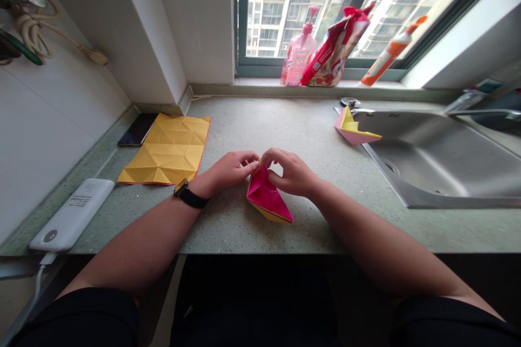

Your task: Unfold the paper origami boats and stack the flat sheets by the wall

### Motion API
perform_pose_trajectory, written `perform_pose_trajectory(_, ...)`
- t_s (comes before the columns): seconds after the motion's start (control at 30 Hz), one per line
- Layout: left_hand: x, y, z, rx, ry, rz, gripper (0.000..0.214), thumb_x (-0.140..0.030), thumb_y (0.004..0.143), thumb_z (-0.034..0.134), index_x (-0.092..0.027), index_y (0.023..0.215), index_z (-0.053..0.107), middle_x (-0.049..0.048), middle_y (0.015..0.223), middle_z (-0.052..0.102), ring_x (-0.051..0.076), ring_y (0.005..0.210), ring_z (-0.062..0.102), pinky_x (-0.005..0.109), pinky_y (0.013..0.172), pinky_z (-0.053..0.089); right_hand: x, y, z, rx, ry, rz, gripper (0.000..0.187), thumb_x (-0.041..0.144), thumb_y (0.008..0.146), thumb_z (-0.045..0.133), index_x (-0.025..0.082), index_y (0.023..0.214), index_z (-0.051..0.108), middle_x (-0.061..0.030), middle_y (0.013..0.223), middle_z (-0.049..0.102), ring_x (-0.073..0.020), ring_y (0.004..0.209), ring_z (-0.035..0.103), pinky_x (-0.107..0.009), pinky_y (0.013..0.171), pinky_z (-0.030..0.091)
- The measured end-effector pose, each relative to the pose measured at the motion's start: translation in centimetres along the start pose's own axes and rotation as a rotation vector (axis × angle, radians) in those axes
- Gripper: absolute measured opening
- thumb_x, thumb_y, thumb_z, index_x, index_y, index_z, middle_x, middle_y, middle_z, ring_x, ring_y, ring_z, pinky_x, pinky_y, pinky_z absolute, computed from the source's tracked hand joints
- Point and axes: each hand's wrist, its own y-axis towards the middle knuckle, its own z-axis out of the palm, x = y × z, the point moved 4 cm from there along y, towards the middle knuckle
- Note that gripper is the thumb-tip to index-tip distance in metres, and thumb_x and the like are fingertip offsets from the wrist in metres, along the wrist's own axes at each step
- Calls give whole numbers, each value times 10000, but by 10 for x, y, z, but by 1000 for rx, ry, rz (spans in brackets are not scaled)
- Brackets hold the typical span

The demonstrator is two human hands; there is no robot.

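A folded paper boat (270, 194), magenta inside and yellow outside, rests on the counter in front of me. My left hand (235, 169) pinches its far tip from the left, with thumb and fingers together. From the right, my right hand (288, 171) grips the same far end, its thumb bent against the magenta inner face. The near end of the boat points toward the counter's front edge, free of both hands. The exact fold under my fingertips is hidden. A second folded paper boat (355, 129), pink and yellow, sits by the sink's left corner.
Creased yellow paper (173, 149) lies at the left, beside a dark phone (137, 130). Nearer is a white power bank (73, 216) with a cable. A steel sink (407, 201) is at the right. Bottles and a red bag (331, 54) line the windowsill.
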Motion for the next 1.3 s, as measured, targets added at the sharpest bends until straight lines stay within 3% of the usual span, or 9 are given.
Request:
perform_pose_trajectory(0.17, -1, 0, -1, -4, 9, -3, 291, -401, 1033, 571, -194, 988, 771, 46, 978, 794, 212, 902, 704, 312, 791, 519, -3, 1, 2, -25, -9, 25, 153, 158, 890, 619, 256, 1007, 607, -10, 904, 739, -169, 791, 678, -319, 750, 555)
perform_pose_trajectory(0.43, -2, -1, -2, 7, 11, -8, 311, -400, 1045, 551, -189, 1046, 780, 44, 998, 799, 209, 909, 707, 309, 807, 519, 4, 3, -5, -83, 45, 16, 142, 143, 911, 633, 252, 982, 692, -2, 875, 754, -158, 762, 679, -318, 745, 571)
perform_pose_trajectory(0.53, -3, -2, -1, 18, -17, -25, 333, -419, 1052, 546, -192, 1077, 787, 45, 1026, 808, 209, 917, 714, 305, 812, 527, 6, 3, -17, -182, 176, 57, 85, 190, 935, 676, 256, 970, 717, -2, 865, 743, -171, 788, 687, -339, 771, 586)
perform_pose_trajectory(0.63, -5, -2, 0, 41, -43, -17, 354, -434, 1056, 546, -191, 1123, 796, 55, 1066, 813, 218, 951, 719, 310, 827, 538, -4, 2, -33, -370, 345, 148, 44, 299, 953, 713, 273, 988, 709, -13, 909, 729, -189, 841, 698, -350, 787, 600)
perform_pose_trajectory(0.73, -10, -4, 4, 93, -84, 5, 362, -448, 1052, 573, -188, 1166, 797, 69, 1086, 812, 225, 951, 720, 320, 832, 547, -25, 0, -50, -552, 396, 258, 179, 462, 965, 702, 292, 998, 656, -22, 935, 691, -200, 841, 689, -354, 759, 604)
perform_pose_trajectory(0.87, -13, -6, 10, 193, -165, 13, 385, -507, 1072, 578, -205, 1198, 781, 79, 1127, 810, 227, 981, 734, 334, 877, 567, -57, -3, -57, -610, 400, 393, 300, 592, 982, 629, 297, 998, 575, -27, 886, 647, -210, 794, 674, -366, 710, 605)
perform_pose_trajectory(1.07, 8, 0, -4, -224, -317, -91, 579, -691, 1095, 419, -189, 1232, 673, 119, 1151, 754, 211, 952, 726, 349, 849, 602, -81, -4, -40, -675, 379, 494, 382, 641, 942, 676, 280, 956, 549, -7, 859, 667, -178, 742, 664, -313, 633, 584)
perform_pose_trajectory(1.17, 15, 3, -7, -304, -313, -120, 579, -690, 1053, 530, -196, 1341, 624, 146, 1317, 715, 229, 1062, 723, 349, 870, 601, -82, 0, -28, -709, 363, 525, 405, 644, 911, 721, 269, 947, 574, -7, 851, 692, -175, 744, 682, -298, 615, 578)
perform_pose_trajectory(1.3, 22, 7, -7, -342, -337, -157, 593, -559, 994, 682, -184, 1442, 580, 179, 1441, 673, 246, 1133, 727, 351, 902, 604, -79, 7, -14, -663, 393, 526, 397, 628, 899, 740, 260, 931, 596, -1, 836, 706, -179, 734, 696, -305, 613, 579)
